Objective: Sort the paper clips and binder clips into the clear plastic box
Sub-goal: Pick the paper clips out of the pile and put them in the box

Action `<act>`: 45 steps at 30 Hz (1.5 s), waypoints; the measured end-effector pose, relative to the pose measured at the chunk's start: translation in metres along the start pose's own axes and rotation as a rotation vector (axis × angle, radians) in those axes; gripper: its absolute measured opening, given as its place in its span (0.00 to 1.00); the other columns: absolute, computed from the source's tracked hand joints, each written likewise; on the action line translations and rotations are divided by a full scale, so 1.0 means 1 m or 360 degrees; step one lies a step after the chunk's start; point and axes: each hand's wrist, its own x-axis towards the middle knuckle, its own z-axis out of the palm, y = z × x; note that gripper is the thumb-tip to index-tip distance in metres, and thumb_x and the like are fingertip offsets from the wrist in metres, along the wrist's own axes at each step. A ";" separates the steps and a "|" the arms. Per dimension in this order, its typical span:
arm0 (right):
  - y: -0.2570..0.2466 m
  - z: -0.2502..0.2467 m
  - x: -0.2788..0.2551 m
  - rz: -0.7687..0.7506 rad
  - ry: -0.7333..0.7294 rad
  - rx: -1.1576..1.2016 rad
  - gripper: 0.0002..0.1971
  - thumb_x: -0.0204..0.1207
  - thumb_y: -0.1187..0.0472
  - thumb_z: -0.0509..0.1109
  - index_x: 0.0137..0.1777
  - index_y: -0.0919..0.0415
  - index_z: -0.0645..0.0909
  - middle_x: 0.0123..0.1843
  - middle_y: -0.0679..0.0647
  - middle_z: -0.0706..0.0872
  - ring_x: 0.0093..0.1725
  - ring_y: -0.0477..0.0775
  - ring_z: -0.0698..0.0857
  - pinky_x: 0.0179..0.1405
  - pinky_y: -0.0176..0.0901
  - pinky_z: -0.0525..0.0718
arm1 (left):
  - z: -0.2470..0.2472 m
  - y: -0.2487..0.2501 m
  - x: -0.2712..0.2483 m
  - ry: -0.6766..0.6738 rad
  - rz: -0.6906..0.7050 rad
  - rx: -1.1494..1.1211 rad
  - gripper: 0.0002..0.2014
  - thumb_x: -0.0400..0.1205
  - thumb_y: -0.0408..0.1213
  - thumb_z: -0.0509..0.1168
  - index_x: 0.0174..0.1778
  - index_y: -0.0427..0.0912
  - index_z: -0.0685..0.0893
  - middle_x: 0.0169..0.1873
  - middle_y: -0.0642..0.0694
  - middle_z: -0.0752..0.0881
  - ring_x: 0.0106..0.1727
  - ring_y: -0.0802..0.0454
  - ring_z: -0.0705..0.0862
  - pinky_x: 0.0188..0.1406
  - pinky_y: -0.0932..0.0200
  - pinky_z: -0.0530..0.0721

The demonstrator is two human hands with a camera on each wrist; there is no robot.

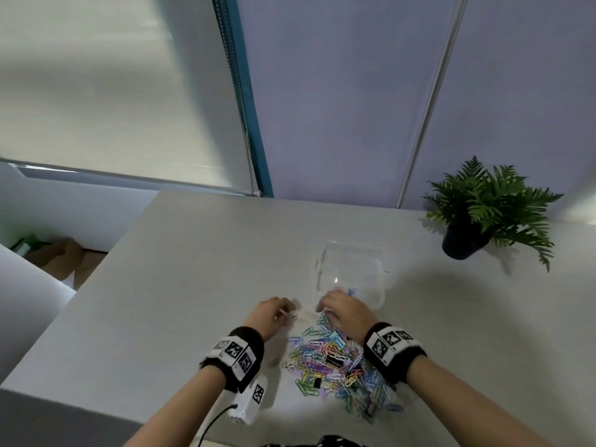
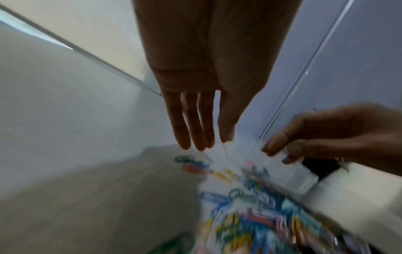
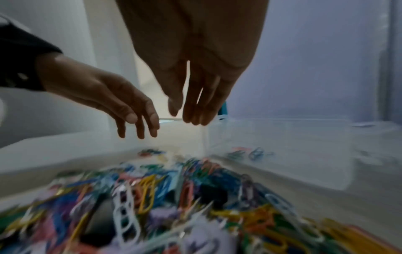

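Roughly 2 black binder clips (image 1: 334, 360) amid countless paper clips (image 1: 317, 350).

Dim, soft light; both wrist views smeared by motion blur.

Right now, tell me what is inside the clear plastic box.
A few coloured paper clips lie in the clear plastic box at its near corner. The right hand covers that corner in the head view, so the count stays unclear.
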 end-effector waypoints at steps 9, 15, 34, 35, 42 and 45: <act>-0.013 0.042 -0.003 0.0150 -0.0431 -0.0578 0.29 0.76 0.55 0.67 0.74 0.59 0.62 0.77 0.59 0.64 0.76 0.62 0.62 0.75 0.56 0.63 | 0.056 0.015 -0.018 -0.0066 -0.0089 0.0358 0.30 0.74 0.37 0.69 0.72 0.43 0.65 0.71 0.42 0.65 0.73 0.43 0.66 0.67 0.51 0.76; -0.007 0.040 -0.007 0.0136 -0.0231 -0.0362 0.09 0.75 0.59 0.67 0.53 0.58 0.77 0.56 0.57 0.78 0.60 0.58 0.74 0.58 0.48 0.73 | 0.054 0.014 -0.010 -0.0076 -0.0088 0.0174 0.10 0.75 0.31 0.63 0.52 0.39 0.80 0.56 0.41 0.84 0.58 0.43 0.82 0.57 0.53 0.78; 0.008 -0.001 -0.038 0.0851 0.0302 0.1863 0.04 0.71 0.75 0.70 0.44 0.72 0.79 0.37 0.65 0.88 0.32 0.57 0.88 0.32 0.43 0.89 | 0.022 0.024 0.002 0.0051 -0.0269 -0.1227 0.14 0.81 0.18 0.54 0.36 0.36 0.79 0.31 0.44 0.80 0.27 0.58 0.83 0.24 0.67 0.86; 0.012 -0.003 -0.040 0.0858 0.0321 0.1864 0.04 0.71 0.75 0.69 0.45 0.73 0.79 0.37 0.66 0.87 0.32 0.57 0.88 0.32 0.42 0.89 | 0.019 0.031 0.007 0.0062 -0.0239 -0.1247 0.14 0.82 0.19 0.54 0.35 0.36 0.79 0.32 0.44 0.80 0.29 0.55 0.82 0.25 0.67 0.86; 0.029 -0.025 -0.028 0.0905 0.0619 0.1797 0.03 0.71 0.75 0.70 0.44 0.72 0.80 0.33 0.61 0.88 0.29 0.53 0.86 0.30 0.38 0.87 | 0.006 0.069 0.066 0.0272 -0.0084 -0.1034 0.08 0.82 0.23 0.58 0.46 0.33 0.82 0.38 0.39 0.82 0.31 0.54 0.81 0.29 0.71 0.86; 0.040 -0.033 -0.014 0.0921 0.0677 0.1664 0.04 0.72 0.75 0.69 0.45 0.73 0.80 0.31 0.60 0.87 0.27 0.53 0.85 0.29 0.37 0.86 | 0.004 0.074 0.077 0.0221 -0.0031 -0.0811 0.10 0.80 0.26 0.60 0.54 0.31 0.84 0.47 0.33 0.86 0.41 0.45 0.86 0.42 0.62 0.86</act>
